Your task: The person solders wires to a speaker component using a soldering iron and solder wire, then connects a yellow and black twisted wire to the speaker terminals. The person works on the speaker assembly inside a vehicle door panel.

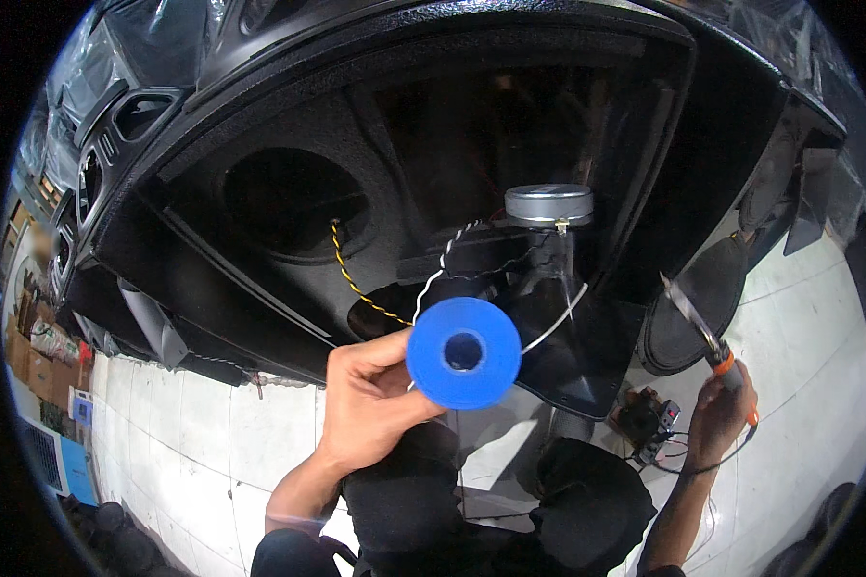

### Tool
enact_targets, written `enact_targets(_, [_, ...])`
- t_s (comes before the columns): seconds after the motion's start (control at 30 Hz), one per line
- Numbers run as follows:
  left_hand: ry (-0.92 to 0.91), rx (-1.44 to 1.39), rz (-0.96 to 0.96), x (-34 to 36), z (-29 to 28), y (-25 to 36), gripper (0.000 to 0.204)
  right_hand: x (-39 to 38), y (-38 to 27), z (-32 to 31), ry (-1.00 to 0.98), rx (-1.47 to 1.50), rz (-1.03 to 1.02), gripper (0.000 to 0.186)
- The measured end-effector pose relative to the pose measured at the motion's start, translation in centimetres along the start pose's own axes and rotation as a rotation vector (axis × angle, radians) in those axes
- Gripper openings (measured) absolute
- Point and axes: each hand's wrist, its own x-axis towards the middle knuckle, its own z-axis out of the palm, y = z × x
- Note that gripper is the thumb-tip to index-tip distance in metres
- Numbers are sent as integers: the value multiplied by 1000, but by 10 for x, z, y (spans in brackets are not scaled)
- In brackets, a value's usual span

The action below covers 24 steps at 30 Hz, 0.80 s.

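My left hand (375, 399) grips a blue spool of solder wire (423, 361) by its side. A short end of pale wire (558, 315) sticks out from the spool to the right. Held in my right hand (720, 423) is a soldering iron (691, 313) with an orange-and-dark handle, its tip pointing up and left. Behind the spool, a twisted yellow-and-black cable (346, 274) and a twisted white-and-black cable (436, 279) hang from the black cabinet. A horn driver with a round silver magnet (548, 205) and small terminals sits in front of it.
A large black speaker cabinet (385, 144) with a round opening (293, 202) fills the far side. A round black speaker part (688, 322) lies right. A small power socket block (659, 423) with cables rests on the tiled floor (202, 433). Other cabinets (91, 183) stand left.
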Motion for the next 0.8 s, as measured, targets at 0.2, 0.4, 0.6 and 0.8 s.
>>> enact_targets(0.2, [179,-131,174,-21,-24,-6,55,-51,-9,-23,579,-125,-32,41])
enact_targets(0.4, [371,-401,291,-55,-62,-18,47,-89,-21,-54,658,-135,23,44])
enact_targets(0.6, [678,-504,102,-105,-111,-50,42,-110,-13,-59,519,-398,56,48])
enact_targets(0.8, [772,-290,82,-128,-115,-69,44,-117,-27,-46,648,-237,49,51])
